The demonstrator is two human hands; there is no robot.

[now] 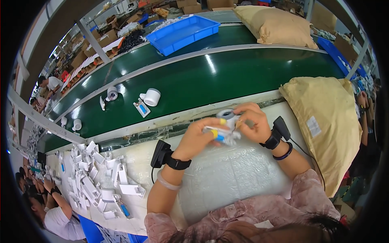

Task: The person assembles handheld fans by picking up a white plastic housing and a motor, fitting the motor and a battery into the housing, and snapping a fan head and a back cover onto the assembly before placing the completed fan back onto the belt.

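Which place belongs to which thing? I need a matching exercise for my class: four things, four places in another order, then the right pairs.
Things:
1. blue plastic tray
2. pile of white plastic parts
3. tan sack with a white label
4. white part with a blue section

Places:
A. in the left hand
B. at the person's right
C. beyond the near green belt
D. at the worktable's left end

Pairs: 1-C, 2-D, 3-B, 4-A

a plastic-covered table (227, 178) carries a heap of white parts (87, 186) while the green belt (243, 69) bears white pieces (152, 97).
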